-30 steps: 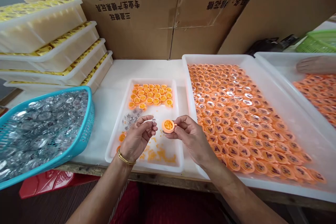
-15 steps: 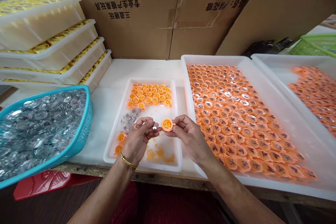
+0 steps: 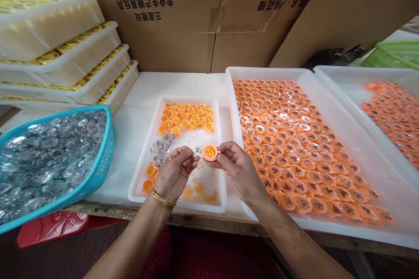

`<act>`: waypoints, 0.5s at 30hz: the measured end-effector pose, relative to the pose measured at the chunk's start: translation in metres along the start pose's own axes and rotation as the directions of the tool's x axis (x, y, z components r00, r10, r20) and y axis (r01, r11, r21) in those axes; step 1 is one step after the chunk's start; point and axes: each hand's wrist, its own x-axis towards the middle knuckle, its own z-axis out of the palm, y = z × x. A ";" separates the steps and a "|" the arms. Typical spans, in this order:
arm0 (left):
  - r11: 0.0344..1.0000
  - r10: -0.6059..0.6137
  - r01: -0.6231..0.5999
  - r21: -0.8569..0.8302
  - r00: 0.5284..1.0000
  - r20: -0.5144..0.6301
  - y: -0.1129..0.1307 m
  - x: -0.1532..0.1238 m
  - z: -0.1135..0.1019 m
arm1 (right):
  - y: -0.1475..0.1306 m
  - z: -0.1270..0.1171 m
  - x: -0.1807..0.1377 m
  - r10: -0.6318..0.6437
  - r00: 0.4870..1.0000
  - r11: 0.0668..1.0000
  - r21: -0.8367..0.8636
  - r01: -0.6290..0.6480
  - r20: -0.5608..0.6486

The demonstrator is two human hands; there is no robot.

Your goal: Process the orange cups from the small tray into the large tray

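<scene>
In the head view, my right hand pinches a small orange cup by its side handle. Round yellow-orange pieces fill the cup, its open top turned toward me. My left hand, wearing a gold bangle, pinches a small clear plastic lid with dark print, just left of the cup and apart from it. Both hands are over a white tray. Filled orange cups stand in rows at its far end. A heap of clear lids and a few more cups lie along its left side.
Left stands a blue basket of clear lids, with stacked white trays of yellow items behind. A large white bin of lidded orange cups is right, another bin beyond. Cardboard boxes wall the back.
My hands have drawn slightly apart. The cup has shifted a little right and up, and the clear lid now shows more of its face.
</scene>
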 end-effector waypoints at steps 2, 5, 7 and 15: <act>1.000 -0.004 0.004 -0.007 1.000 -0.010 -0.001 0.001 0.000 | 0.000 0.000 0.000 -0.004 1.000 1.000 -0.002 0.004 0.006; 1.000 0.004 -0.004 -0.006 1.000 -0.003 -0.004 0.002 -0.001 | 0.002 0.000 0.000 -0.005 1.000 1.000 -0.006 0.005 0.012; 1.000 0.011 -0.011 0.008 1.000 0.012 -0.004 0.002 -0.001 | 0.003 -0.001 0.000 -0.002 1.000 1.000 -0.002 0.002 0.014; 0.990 0.047 -0.058 0.127 0.995 0.089 -0.003 -0.001 0.001 | 0.002 -0.001 0.001 0.003 1.000 1.000 -0.005 -0.002 0.021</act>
